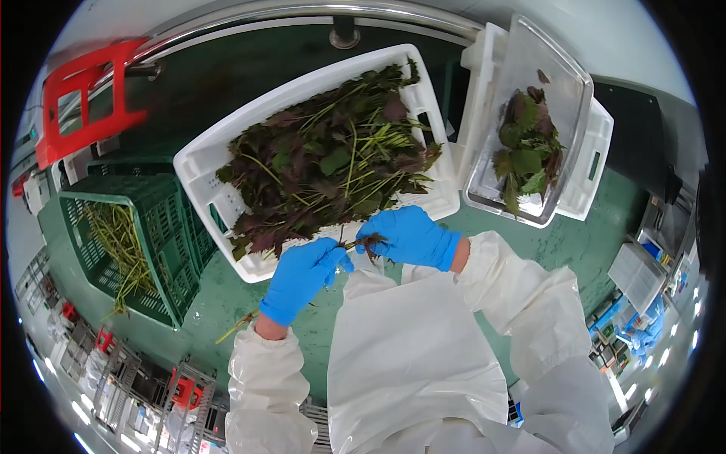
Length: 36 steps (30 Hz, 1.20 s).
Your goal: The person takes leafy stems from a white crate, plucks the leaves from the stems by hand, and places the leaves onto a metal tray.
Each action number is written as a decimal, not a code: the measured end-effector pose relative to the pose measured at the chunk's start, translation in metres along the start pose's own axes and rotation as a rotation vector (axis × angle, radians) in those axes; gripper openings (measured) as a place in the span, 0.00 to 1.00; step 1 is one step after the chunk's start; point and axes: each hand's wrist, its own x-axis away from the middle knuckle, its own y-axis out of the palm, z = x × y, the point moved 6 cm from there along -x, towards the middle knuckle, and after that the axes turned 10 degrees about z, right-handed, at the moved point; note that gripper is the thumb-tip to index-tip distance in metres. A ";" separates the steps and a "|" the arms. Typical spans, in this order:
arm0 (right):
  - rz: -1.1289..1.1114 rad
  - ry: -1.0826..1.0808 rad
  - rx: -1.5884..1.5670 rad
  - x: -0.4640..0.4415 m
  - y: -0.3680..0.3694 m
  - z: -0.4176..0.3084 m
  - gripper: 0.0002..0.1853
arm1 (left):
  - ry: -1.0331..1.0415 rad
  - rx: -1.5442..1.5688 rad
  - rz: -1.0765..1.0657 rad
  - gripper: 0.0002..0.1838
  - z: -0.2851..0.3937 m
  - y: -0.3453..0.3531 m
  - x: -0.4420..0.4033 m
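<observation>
My left hand [304,274] and my right hand [414,237], both in blue gloves, meet in front of the white crate. A perilla sprig [370,241] runs between them, and the fingers of both hands are closed on it. Its dark leaves show by my right fingers; a pale stem end [236,325] juts out below my left wrist, perhaps part of the same sprig. Just beyond my hands, the white crate [203,155] is heaped with purple-green perilla [318,155], leaves and stems tangled together.
Right of the crate, a clear plastic tub [484,181] with picked leaves [529,144] rests on white crates [594,170]. On the left, a green crate [147,250] holds bare stems [117,242]. A red plastic frame [83,102] and a metal rail [302,13] lie beyond.
</observation>
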 end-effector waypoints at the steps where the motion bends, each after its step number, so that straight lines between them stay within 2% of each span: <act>1: 0.010 0.020 0.046 0.007 -0.003 0.008 0.11 | -0.022 0.002 -0.006 0.10 -0.002 0.005 -0.003; 3: 0.027 0.063 0.128 0.017 -0.016 0.013 0.10 | -0.074 0.001 -0.020 0.10 -0.005 0.014 -0.007; 6: 0.021 0.194 0.308 0.036 -0.028 0.040 0.09 | 0.056 0.063 -0.043 0.10 0.002 0.033 -0.014; 7: 0.077 0.222 0.278 0.042 -0.037 0.048 0.09 | 0.044 0.083 -0.059 0.09 0.003 0.043 -0.016; 9: 0.198 0.277 0.214 0.056 -0.057 0.065 0.09 | 0.024 0.116 -0.089 0.09 0.006 0.063 -0.026; 11: 0.591 0.141 0.318 0.078 -0.112 0.092 0.07 | -0.080 0.191 0.020 0.08 -0.013 0.069 -0.043; 13: 0.854 0.680 -0.548 0.105 -0.142 0.154 0.09 | -0.138 0.209 0.184 0.08 -0.035 0.079 -0.071; 15: 0.713 0.586 -0.406 0.118 -0.141 0.172 0.10 | -0.153 0.181 0.399 0.08 -0.054 0.104 -0.110; 16: 0.649 0.533 -0.330 0.121 -0.140 0.176 0.10 | -0.100 0.041 0.490 0.09 -0.066 0.114 -0.132; 18: 0.750 0.702 -0.820 0.126 -0.126 0.181 0.11 | 0.002 -0.236 0.669 0.12 -0.093 0.131 -0.169; 20: 0.859 0.905 -1.271 0.113 -0.113 0.161 0.11 | -0.007 -0.226 0.664 0.14 -0.129 0.143 -0.197; 23: 0.625 0.887 -0.981 0.109 -0.101 0.164 0.08 | -0.075 -0.140 0.556 0.16 -0.112 0.130 -0.193; 24: 0.558 0.787 -0.819 0.101 -0.095 0.160 0.07 | -0.104 -0.101 0.505 0.17 -0.095 0.121 -0.182; 27: 0.411 0.589 -0.392 0.074 -0.073 0.124 0.09 | -0.096 -0.277 0.492 0.18 -0.059 0.088 -0.157; 30: 0.343 0.103 0.292 0.043 -0.070 0.072 0.12 | -0.133 -0.233 0.451 0.18 -0.017 0.063 -0.126; 33: 0.465 -0.046 0.407 0.023 -0.081 0.056 0.11 | -0.154 -0.047 0.283 0.16 -0.017 0.052 -0.115; 36: 0.634 0.124 0.034 0.010 -0.091 0.068 0.12 | -0.175 0.379 0.042 0.12 0.003 0.054 -0.096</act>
